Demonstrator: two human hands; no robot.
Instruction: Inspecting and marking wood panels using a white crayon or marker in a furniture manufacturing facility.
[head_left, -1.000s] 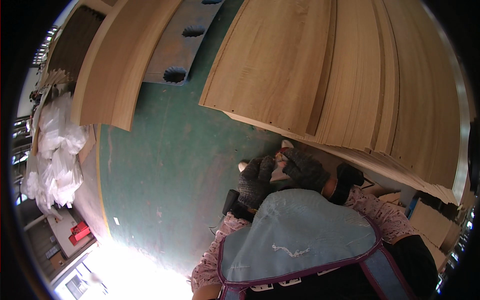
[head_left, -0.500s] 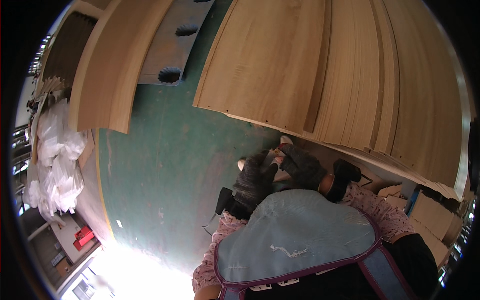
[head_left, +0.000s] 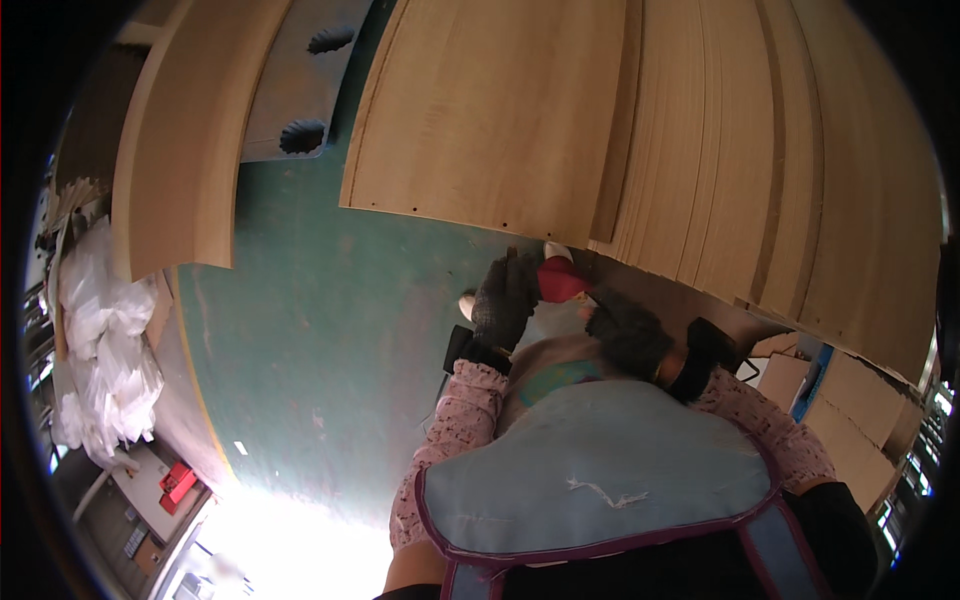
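Observation:
My left hand [head_left: 503, 302], in a dark grey knit glove, reaches forward with its fingers stretched out, just left of a red patch [head_left: 562, 281]. That patch adjoins a white shoe tip [head_left: 556, 251] and looks like part of the footwear. To the right, my right hand [head_left: 628, 335] wears a matching glove with bare fingertips. Its fingers are bent together toward the left; whatever they hold, if anything, is too small to make out. The two hands are apart. Beyond them lies the near edge of a stack of wooden boards [head_left: 480, 120], touched by neither hand as far as I can tell.
Green floor [head_left: 330, 310] spreads to the left. Farther off stand a curved wooden panel [head_left: 190, 130] and a grey metal plate with holes [head_left: 290, 100]. White plastic wrapping [head_left: 105, 340] is bunched at the left, above a red box [head_left: 177, 487]. Cardboard [head_left: 850, 420] lies at right.
My hands were close together and have moved apart, the left one forward, the right one to the right. More of the red patch shows between them. The view has shifted slightly.

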